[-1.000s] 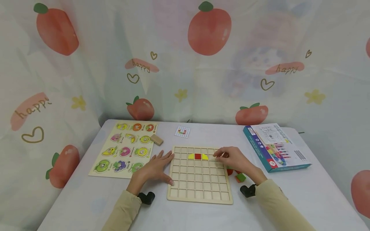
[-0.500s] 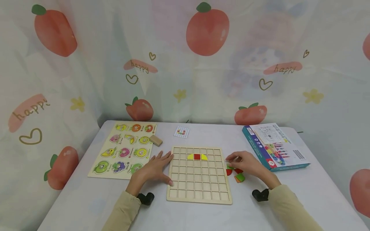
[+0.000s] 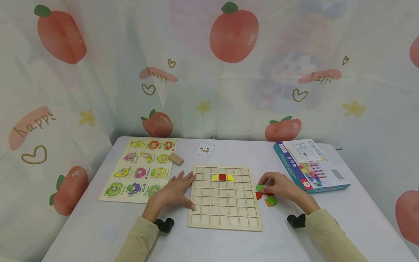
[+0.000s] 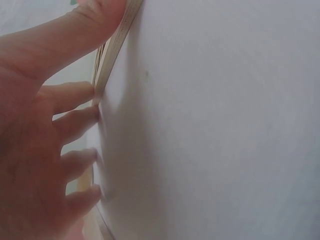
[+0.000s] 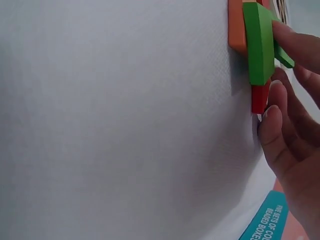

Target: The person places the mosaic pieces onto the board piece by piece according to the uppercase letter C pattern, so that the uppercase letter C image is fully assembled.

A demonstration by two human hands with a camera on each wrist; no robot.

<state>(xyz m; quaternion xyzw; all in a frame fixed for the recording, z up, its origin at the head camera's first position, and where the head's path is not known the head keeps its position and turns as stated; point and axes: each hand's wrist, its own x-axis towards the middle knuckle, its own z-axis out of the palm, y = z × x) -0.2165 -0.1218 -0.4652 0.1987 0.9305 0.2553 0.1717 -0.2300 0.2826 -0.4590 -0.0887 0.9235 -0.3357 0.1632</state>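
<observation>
At the lower centre of the head view, a pale wooden grid board (image 3: 224,210) is found lying flat on a white cloth-covered table (image 3: 229,245). Along its left edge, the left hand (image 3: 173,192) is placed with fingers straight and spread; nothing is gripped. Near the top of the grid, a red square tile (image 3: 222,177) is seated between two yellow curved-edge tiles (image 3: 230,178). Just right of the board, loose pieces are noted: a small green tile (image 3: 259,187), a red rounded tile (image 3: 258,195), and a larger green tile (image 3: 271,200) overlapping an orange tile (image 3: 267,203). Over this cluster the right hand (image 3: 278,185) is held, fingers bent. Farther right, a teal-edged cardboard box (image 3: 327,174) is recorded.

By the left wrist view, thumb and fingertips are seen at the board's thin edge, left of frame. The board is judged stiff and light, best steadied by its rim.

By the right wrist view, the cluster is seen at upper right, with a fingertip beside the green pieces; whether one is pinched cannot be told. The tiles are judged light, rigid, smooth and hardly fragile, though liable to skid; opposite side edges are the recommended hold.
</observation>
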